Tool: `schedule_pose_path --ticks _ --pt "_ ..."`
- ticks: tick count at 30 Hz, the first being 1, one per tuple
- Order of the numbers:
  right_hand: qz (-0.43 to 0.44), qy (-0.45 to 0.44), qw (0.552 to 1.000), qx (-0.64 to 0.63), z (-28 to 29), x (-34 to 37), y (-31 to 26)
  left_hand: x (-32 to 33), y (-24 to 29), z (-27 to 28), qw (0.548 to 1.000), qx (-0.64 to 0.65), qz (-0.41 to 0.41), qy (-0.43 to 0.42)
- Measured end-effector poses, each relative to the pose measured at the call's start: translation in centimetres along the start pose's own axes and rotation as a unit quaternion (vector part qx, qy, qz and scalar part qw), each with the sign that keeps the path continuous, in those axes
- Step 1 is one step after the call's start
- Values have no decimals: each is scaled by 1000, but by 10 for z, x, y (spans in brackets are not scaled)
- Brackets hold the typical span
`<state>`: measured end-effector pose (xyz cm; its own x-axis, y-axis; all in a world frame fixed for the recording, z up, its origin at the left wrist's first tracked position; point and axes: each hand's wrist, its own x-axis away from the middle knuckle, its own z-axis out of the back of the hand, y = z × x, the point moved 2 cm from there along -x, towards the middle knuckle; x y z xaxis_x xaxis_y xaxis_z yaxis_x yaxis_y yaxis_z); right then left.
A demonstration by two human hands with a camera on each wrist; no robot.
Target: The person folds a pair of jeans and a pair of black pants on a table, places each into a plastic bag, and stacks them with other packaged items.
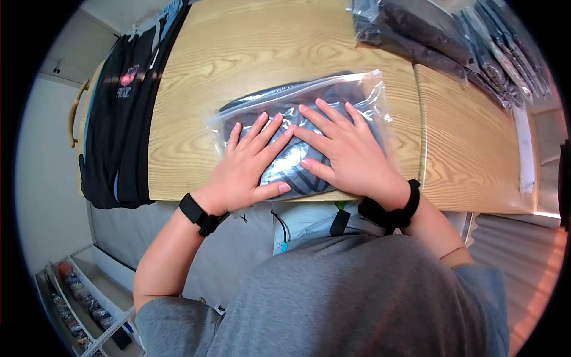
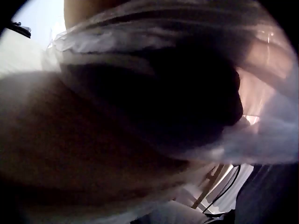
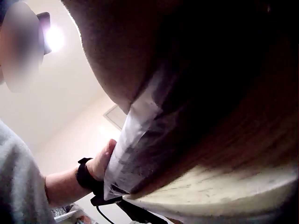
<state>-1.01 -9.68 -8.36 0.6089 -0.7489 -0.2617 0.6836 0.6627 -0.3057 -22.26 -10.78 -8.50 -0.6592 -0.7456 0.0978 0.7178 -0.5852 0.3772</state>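
A clear zip bag (image 1: 380,101) with dark folded cloth inside lies at the front edge of the wooden table (image 1: 267,47), its slider strip on the far side. Both hands rest flat on it with fingers spread: the left hand (image 1: 247,163) on its left part, the right hand (image 1: 351,152) on its right part, the fingertips close together in the middle. In the left wrist view the plastic bag (image 2: 271,140) looms close and dark. The right wrist view shows the bag's side (image 3: 133,149) and the left hand (image 3: 102,161) against its far end.
Black trousers (image 1: 128,119) hang over the table's left end. Bagged dark garments (image 1: 416,35) and a row of more packed ones (image 1: 499,53) lie at the back right. A white strip (image 1: 526,149) lies along the right edge. Shelves with small items (image 1: 83,297) stand at lower left.
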Motion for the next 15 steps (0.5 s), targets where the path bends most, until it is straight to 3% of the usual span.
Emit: schedule_pose_path --ticks 3,6,7,9,10,12,13,15 --pt "11 6 999 30 3 2 3 0 2 5 1000 -12 -6 5" --pt "-1 -59 998 -10 11 12 16 2 -1 5 1000 -1 -11 -4" --pt "-12 -66 997 40 13 20 30 2 -1 5 1000 8 -9 -3" --pt "-107 -68 992 20 29 36 53 3 -1 3 1000 14 -8 -2" --pt "-105 -64 992 21 32 43 63 3 -2 3 1000 19 -8 3" --pt "-310 49 945 94 34 58 83 3 -2 3 1000 21 -8 7" --pt "-311 51 945 92 37 62 78 2 -1 4 1000 16 -9 11" --pt "-206 84 970 -101 52 69 54 3 3 7 1000 8 -8 16"
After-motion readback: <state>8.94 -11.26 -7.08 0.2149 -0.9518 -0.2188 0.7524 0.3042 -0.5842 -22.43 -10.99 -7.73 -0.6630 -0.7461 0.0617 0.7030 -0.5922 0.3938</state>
